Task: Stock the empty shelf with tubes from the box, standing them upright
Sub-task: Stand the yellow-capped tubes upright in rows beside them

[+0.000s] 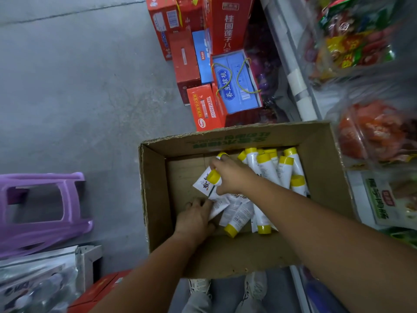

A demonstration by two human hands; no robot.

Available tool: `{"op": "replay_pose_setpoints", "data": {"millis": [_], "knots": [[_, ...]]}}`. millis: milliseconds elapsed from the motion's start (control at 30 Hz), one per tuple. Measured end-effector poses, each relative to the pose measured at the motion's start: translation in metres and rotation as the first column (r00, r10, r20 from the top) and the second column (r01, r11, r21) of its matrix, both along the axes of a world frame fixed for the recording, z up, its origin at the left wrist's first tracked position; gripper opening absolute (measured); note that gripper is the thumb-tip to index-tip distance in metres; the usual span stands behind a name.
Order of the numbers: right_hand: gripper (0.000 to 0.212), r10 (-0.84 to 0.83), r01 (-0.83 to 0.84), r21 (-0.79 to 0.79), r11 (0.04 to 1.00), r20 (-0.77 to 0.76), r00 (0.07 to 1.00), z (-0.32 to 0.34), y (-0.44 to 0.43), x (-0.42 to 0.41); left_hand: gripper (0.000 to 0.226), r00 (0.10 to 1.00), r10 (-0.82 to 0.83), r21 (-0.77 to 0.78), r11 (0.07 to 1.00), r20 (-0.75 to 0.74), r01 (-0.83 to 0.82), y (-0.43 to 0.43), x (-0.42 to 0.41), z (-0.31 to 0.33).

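An open cardboard box (155, 188) sits on the floor below me, holding several white tubes with yellow caps (266, 168). Some lean upright at the box's far right, others lie flat in the middle (239, 216). My right hand (230, 175) reaches into the box and grips white tubes, one yellow cap (213, 176) showing at my fingers. My left hand (195, 216) is lower in the box, its fingers curled on the flat end of a lying tube (220, 205). The shelf being stocked is not clearly in view.
Red and blue gift cartons (234, 86) are stacked on the concrete floor beyond the box. A purple plastic stool (42, 208) lies at the left. Shelves with bagged snacks (374, 132) run along the right. My shoes (225, 288) show under the box's near edge.
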State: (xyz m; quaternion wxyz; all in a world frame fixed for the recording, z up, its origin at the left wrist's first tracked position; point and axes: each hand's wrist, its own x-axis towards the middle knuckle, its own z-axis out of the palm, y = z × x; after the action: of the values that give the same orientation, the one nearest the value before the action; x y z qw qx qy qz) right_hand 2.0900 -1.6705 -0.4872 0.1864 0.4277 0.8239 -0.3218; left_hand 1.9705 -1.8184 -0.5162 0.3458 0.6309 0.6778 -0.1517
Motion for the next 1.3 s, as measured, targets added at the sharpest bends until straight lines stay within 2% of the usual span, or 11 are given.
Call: {"op": "replay_pose_setpoints", "data": {"millis": [167, 333, 467, 567, 667, 733, 833, 933, 1067, 1300], "knots": [[0.068, -0.166, 0.167, -0.029, 0.986, 0.022, 0.986, 0.04, 0.013, 0.024, 0.065, 0.978, 0.178, 0.022, 0.983, 0.113, -0.182, 0.023, -0.008, 0.044], [0.034, -0.301, 0.314, -0.068, 0.947, 0.158, 0.941, 0.076, 0.019, 0.061, 0.075, 0.882, 0.362, -0.001, 0.925, 0.303, -0.379, 0.038, -0.017, 0.079], [0.04, -0.439, 0.46, -0.067, 0.885, 0.207, 0.874, 0.091, 0.017, 0.092, 0.07, 0.811, 0.428, -0.019, 0.888, 0.399, -0.459, 0.04, -0.019, 0.098], [0.047, -0.643, 0.677, -0.153, 0.72, 0.218, 0.734, 0.098, 0.012, 0.112, 0.062, 0.776, 0.434, -0.021, 0.878, 0.457, -0.479, 0.042, -0.017, 0.109], [0.047, -0.802, 0.828, -0.335, 0.45, 0.256, 0.54, 0.103, -0.003, 0.13, 0.056, 0.741, 0.459, -0.042, 0.862, 0.49, -0.506, 0.041, -0.013, 0.11], [0.041, -0.851, 0.845, -0.449, 0.291, 0.281, 0.443, 0.106, -0.017, 0.14, 0.054, 0.72, 0.468, -0.059, 0.856, 0.513, -0.514, 0.039, -0.009, 0.108], [0.032, -0.874, 0.799, -0.568, 0.197, 0.268, 0.406, 0.107, -0.034, 0.15, 0.055, 0.697, 0.479, -0.079, 0.849, 0.534, -0.523, 0.037, -0.003, 0.107], [0.036, -0.887, 0.77, -0.607, 0.197, 0.224, 0.404, 0.102, -0.047, 0.158, 0.055, 0.667, 0.498, -0.102, 0.836, 0.554, -0.539, 0.035, 0.002, 0.106], [0.054, -0.921, 0.734, -0.65, 0.196, 0.134, 0.365, 0.11, -0.056, 0.161, 0.054, 0.625, 0.522, -0.156, 0.825, 0.58, -0.543, 0.036, 0.001, 0.111], [0.064, -0.957, 0.67, -0.694, 0.264, -0.103, 0.271, 0.149, -0.057, 0.155, 0.064, 0.559, 0.507, -0.19, 0.828, 0.655, -0.528, 0.048, -0.002, 0.147]]}}
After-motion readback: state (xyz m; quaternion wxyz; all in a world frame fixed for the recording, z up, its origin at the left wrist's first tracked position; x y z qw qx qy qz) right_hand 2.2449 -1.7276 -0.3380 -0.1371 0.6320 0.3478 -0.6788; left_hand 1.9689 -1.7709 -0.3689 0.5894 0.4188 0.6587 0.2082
